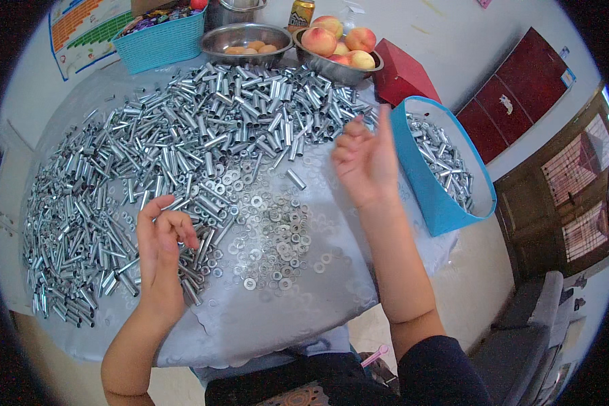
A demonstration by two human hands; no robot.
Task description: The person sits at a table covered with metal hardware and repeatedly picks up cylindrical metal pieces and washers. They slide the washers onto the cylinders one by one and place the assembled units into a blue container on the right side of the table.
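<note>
Head view showed silver cylindrical metal tubes [206, 125] heaped across left and upper centre; the bare left hand [161, 247], centre-left, had a loosely parted grip; the bare right hand's [370, 162], centre-right, could not be told.

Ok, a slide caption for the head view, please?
Left hand before a heap of metal tubes, right hand near a blue bin, flat washers spread between them on a cloth-covered table.

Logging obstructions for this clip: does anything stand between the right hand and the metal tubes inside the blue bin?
Yes, in this view: the blue bin's left wall stands between the right hand and the metal tubes inside. Whether the hand is above wall height is unclear.
</note>
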